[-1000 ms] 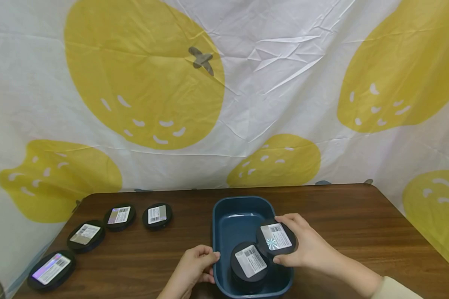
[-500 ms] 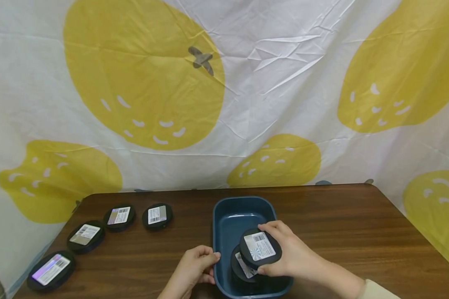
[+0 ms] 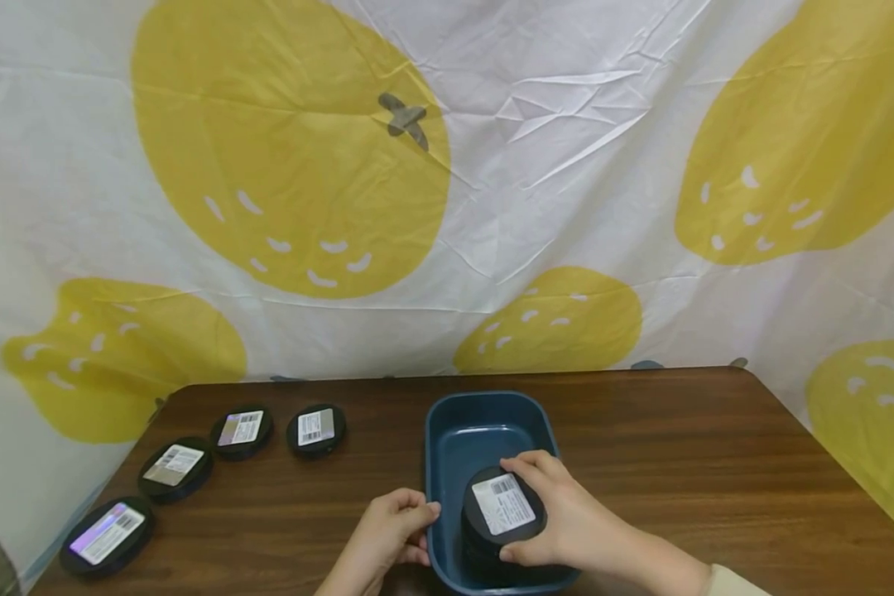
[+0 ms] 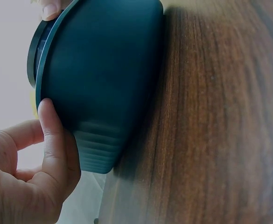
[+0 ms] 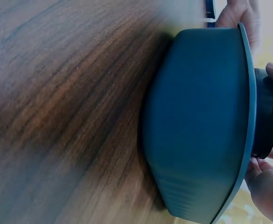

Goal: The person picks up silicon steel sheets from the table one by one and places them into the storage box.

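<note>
In the head view, a deep blue rectangular bin [image 3: 477,449] stands on the table. My right hand [image 3: 575,517] grips a round black case [image 3: 503,504] with a barcode label on top, thumb at the near side and fingers at the far side. That case sits over another black case [image 3: 477,546] in the bin's near half, mostly hidden beneath it. From the right wrist, the gripped case [image 5: 268,116] shows above the bin's rim. My left hand [image 3: 387,530] pinches the bin's left rim; in the left wrist view a fingertip presses the bin's outer wall [image 4: 99,65].
Several more labelled black cases lie at the table's left: one [image 3: 316,430] nearest the bin, others [image 3: 242,432] curving toward the front left. The brown wooden table [image 3: 678,447] ends at a white curtain [image 3: 566,108] with yellow fruit prints.
My right hand has brought its black case leftward and down, from beside the other case to over it, covering that one's label. The left hand stays at the rim.
</note>
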Demonstrator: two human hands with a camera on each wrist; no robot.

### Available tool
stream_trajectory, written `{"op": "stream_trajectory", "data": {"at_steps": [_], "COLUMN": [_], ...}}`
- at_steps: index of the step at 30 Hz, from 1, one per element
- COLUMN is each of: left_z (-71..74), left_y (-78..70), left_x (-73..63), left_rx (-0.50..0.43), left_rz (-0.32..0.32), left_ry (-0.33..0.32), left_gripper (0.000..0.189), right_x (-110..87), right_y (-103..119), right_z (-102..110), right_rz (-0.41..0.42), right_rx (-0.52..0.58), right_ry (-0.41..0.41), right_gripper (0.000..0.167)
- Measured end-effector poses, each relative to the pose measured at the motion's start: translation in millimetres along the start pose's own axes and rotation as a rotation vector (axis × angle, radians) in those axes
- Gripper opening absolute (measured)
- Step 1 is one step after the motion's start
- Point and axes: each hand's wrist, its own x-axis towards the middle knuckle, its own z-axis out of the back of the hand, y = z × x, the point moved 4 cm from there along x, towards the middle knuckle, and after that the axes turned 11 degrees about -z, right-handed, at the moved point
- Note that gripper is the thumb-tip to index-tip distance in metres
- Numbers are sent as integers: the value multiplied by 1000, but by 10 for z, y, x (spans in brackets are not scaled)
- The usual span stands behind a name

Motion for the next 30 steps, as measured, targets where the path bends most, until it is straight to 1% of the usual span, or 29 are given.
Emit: {"op": "stream_trajectory", "data": {"at_steps": [11,18,30], "left_z": [-8,-14,-12], "left_y": [-5,-27,-8], "left_x": [3,13,7], "left_rx": [3,12,20], "left_rz": [-4,-7,6], "left_ry": [-5,-11,-8], "left_gripper": [15,15,17], "right_x": [-10,4,-14], "right_y": [17,15,-18], "right_z": [-39,-19,-59], "right_rz": [56,55,64], "right_rx": [-46,-83,-69], "right_ry": [-28,15,2], "right_gripper": [83,83,85]}}
